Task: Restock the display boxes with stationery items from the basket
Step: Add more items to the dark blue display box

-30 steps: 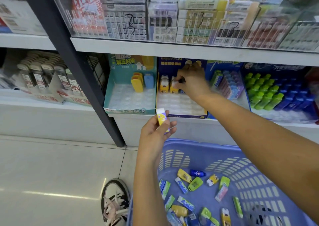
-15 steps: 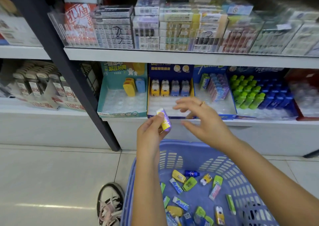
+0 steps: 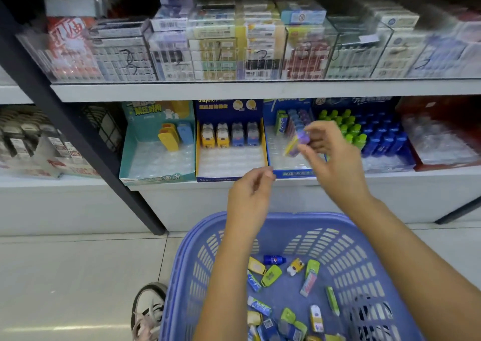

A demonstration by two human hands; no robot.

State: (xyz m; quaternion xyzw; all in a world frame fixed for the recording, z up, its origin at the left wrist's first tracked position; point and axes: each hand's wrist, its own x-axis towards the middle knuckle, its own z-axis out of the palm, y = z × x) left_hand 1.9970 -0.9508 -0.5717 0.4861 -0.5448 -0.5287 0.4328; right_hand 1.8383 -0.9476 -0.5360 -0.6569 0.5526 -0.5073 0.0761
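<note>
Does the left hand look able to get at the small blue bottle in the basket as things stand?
Probably yes: the left hand holds nothing, and the blue bottle lies uncovered on the basket floor beside that forearm.

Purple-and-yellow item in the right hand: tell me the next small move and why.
Probably lower the purple-and-yellow item into the blue display box right behind it. The right hand pinches it in front of that box's bare tray, and similar packs stand at the back. The left hand holds nothing.
</note>
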